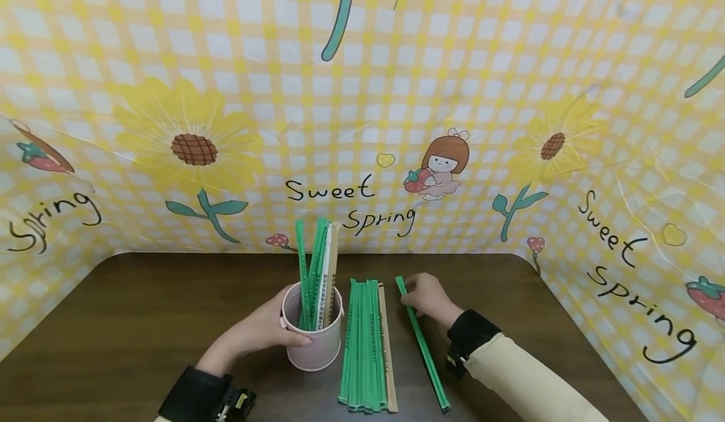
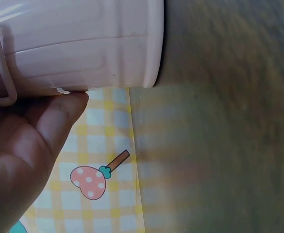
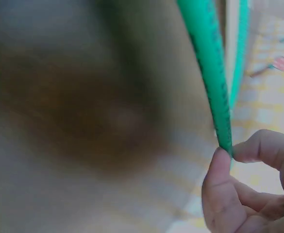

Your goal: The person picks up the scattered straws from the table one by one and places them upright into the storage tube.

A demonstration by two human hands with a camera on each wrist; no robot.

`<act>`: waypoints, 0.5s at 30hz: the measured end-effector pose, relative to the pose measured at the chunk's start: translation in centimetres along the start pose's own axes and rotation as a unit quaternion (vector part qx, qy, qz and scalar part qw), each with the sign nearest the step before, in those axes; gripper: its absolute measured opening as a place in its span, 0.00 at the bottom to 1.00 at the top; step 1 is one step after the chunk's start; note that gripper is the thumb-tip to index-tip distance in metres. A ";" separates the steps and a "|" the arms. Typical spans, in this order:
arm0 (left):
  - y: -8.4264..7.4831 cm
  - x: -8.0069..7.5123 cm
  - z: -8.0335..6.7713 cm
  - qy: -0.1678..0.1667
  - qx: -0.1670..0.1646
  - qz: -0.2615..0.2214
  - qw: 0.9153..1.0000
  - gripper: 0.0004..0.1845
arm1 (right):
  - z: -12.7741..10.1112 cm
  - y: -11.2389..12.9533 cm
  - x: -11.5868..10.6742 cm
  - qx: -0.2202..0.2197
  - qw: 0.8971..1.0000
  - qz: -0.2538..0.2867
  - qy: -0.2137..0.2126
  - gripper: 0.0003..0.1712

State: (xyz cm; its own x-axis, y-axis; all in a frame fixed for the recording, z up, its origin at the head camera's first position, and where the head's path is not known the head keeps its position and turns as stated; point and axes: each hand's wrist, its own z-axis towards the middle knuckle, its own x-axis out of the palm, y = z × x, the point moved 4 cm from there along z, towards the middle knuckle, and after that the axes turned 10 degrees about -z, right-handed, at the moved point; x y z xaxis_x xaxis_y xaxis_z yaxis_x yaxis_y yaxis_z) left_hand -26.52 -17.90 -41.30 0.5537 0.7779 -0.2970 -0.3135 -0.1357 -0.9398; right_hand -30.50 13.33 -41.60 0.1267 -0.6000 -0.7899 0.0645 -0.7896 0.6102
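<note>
My left hand (image 1: 269, 324) grips the side of a small pink bucket (image 1: 314, 353), its thumb across the front wall. The bucket stands upright on the table, and its wire handle (image 2: 5, 73) shows in the left wrist view. Long green sticks (image 1: 317, 271), a white one (image 1: 324, 283) and a tan one (image 1: 334, 252) lean inside it. My right hand (image 1: 428, 296) pinches the far end of a long green stick (image 1: 423, 343) with dark print between thumb and forefinger. That stick slants toward the table's front, to the right of the others.
A row of several green sticks (image 1: 362, 346) lies between the bucket and the right hand, with a tan stick (image 1: 387, 346) along its right side. The dark wooden table (image 1: 141, 321) is bounded behind and at the sides by a yellow checked cloth (image 1: 317, 107).
</note>
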 end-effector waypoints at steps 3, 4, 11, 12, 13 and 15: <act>0.1 0.1 0.1 0.004 -0.001 -0.011 1.000 0.52 | 0.3 1.3 -1.9 -0.022 0.999 0.035 -0.021 0.26; 0.1 0.2 0.1 0.005 -0.001 -0.013 1.000 0.52 | 0.4 1.9 -2.6 -0.031 0.998 0.053 -0.032 0.26; 0.1 0.2 0.2 0.006 -0.006 -0.011 1.000 0.53 | 0.0 7.4 -8.0 -0.096 0.954 0.256 -0.122 0.30; 0.2 0.2 0.1 0.005 -0.007 -0.010 1.000 0.53 | -0.2 8.3 -8.5 -0.106 0.941 0.291 -0.135 0.30; 0.2 0.2 0.1 0.005 -0.006 -0.012 1.000 0.53 | -0.5 9.1 -8.9 -0.120 0.927 0.323 -0.149 0.29; 0.2 0.1 0.1 0.001 -0.006 -0.014 1.000 0.53 | -1.1 10.6 -9.5 -0.145 0.901 0.370 -0.175 0.28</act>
State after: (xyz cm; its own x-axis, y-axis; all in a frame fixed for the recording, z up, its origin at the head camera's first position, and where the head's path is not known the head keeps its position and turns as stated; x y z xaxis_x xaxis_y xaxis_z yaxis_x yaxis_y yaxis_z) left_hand -26.59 -17.80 -41.52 0.5644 0.7797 -0.2711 -0.2883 -0.1215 -0.9498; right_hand -29.90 10.77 -27.57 -0.0757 -0.9922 -0.0994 0.3525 -0.1198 0.9281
